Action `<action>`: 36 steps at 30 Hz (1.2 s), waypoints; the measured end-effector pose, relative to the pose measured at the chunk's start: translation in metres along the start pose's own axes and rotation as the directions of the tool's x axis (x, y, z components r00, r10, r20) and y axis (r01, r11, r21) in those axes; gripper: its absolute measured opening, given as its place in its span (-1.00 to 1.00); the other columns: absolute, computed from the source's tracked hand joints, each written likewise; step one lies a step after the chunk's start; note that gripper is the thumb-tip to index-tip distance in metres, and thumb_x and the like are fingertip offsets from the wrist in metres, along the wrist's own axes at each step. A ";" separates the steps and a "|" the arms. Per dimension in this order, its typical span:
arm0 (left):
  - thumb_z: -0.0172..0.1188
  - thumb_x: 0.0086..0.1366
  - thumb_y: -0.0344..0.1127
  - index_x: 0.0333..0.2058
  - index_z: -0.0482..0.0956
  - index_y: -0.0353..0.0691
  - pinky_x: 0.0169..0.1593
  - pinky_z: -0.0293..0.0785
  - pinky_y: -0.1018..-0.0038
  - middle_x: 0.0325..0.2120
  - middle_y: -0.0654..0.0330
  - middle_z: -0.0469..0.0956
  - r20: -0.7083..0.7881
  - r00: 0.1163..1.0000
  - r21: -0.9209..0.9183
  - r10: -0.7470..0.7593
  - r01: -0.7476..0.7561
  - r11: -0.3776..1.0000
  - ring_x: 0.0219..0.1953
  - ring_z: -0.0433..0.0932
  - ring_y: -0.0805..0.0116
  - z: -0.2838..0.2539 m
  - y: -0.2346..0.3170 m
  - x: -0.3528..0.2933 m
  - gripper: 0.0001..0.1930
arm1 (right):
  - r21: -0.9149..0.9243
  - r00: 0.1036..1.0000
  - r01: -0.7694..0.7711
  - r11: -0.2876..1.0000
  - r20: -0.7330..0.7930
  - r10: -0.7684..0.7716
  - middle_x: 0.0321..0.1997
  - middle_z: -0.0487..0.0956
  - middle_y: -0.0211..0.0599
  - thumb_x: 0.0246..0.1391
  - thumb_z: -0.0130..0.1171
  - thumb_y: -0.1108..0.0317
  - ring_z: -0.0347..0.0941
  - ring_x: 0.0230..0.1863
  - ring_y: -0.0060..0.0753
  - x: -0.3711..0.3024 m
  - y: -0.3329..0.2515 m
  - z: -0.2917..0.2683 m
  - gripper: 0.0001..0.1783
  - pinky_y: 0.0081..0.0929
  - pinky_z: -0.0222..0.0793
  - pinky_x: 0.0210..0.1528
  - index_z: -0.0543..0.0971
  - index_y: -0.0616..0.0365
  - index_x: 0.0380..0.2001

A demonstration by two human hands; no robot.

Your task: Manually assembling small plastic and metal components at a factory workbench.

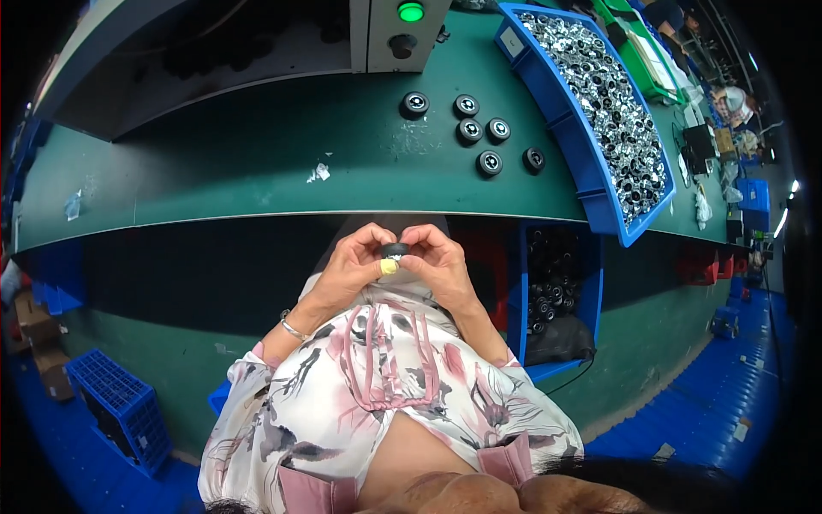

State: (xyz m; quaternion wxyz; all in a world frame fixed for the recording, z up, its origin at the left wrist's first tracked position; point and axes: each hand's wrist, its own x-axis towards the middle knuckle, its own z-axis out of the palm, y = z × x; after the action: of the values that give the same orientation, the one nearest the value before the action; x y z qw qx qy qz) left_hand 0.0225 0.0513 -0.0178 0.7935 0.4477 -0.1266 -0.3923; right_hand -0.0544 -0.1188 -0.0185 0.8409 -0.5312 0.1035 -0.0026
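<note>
Before us spreads the green table (282,163). At the table's back, toward its left, stands a dark machine (257,43) with a grey frame and, on its right end, a lit green lamp (411,12). On the table's right side we see a long blue tray (572,141) heaped with small shiny parts (599,103), its near end jutting past the table's front edge. Below the table, right of its middle, a blue bin (517,300) holds black round parts (550,300). Just short of the middle of the table's front edge, our left hand (358,257) and our right hand (437,261) are both closed on one black wheel (394,250), pinching it between fingertips and thumbs. Six loose wheels (469,130) lie on the table, right of its middle. A yellow wrap (390,266) covers our left thumb's tip, also just short of the table
</note>
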 end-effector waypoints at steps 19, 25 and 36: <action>0.25 0.27 -0.55 -0.21 0.55 -0.38 -0.21 0.51 0.62 -0.32 0.26 0.54 -0.288 0.898 0.411 0.334 -0.199 0.890 -0.29 0.54 0.58 -0.003 -0.018 -0.006 -0.87 | 0.004 0.992 -0.090 0.996 -0.084 0.090 -0.20 0.56 -0.30 0.09 0.29 0.59 0.52 -0.19 -0.53 0.009 0.019 0.016 -0.67 -0.56 0.52 -0.10 0.48 0.34 -0.08; 0.23 0.31 -0.50 -0.22 0.54 -0.43 -0.22 0.53 0.61 -0.34 0.19 0.60 -0.356 0.921 0.260 0.158 -0.065 0.963 -0.34 0.58 0.52 -0.007 -0.021 0.000 -0.87 | -0.211 0.962 0.003 0.977 -0.267 -0.060 -0.28 0.58 -0.28 0.03 0.34 0.56 0.52 -0.32 -0.57 0.007 0.038 0.021 -0.75 -0.57 0.50 -0.26 0.53 0.33 -0.21; 0.19 0.31 -0.50 -0.12 0.56 -0.47 -0.13 0.56 0.56 -0.26 0.15 0.60 -0.247 0.967 0.275 0.060 0.010 0.961 -0.27 0.58 0.50 -0.012 -0.006 0.009 -0.79 | -0.687 0.957 0.074 0.722 -0.155 -0.245 -0.33 0.60 -0.24 0.03 0.30 0.56 0.55 -0.33 -0.48 0.013 0.023 0.020 -0.81 -0.55 0.47 -0.26 0.57 0.33 -0.25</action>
State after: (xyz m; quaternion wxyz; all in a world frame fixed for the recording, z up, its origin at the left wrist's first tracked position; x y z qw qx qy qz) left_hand 0.0321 0.0507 -0.0308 0.7385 0.5978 -0.0831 -0.3006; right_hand -0.0410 -0.0927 -0.0328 0.5691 -0.8023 0.1494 -0.1006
